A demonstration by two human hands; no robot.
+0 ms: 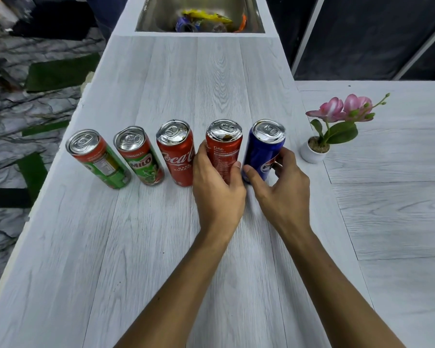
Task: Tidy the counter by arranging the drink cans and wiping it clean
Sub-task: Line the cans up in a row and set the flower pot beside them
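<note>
Mid-counter (211, 71) row: my left hand (217, 189) grips Coke can (224, 146), right hand (279, 187) grips Pepsi can (264, 151); aligning step, wiping next, needs cloth.

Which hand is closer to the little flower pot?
Right. The right hand grips the blue can, the can standing next to the flower pot. The left hand holds the red can, one can farther away.

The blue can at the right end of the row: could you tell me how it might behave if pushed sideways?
The blue can is tall and slim, so a high push would probably tip it. Tipped, its round body would likely roll. Its glossy wall may slip in the right hand.
</note>
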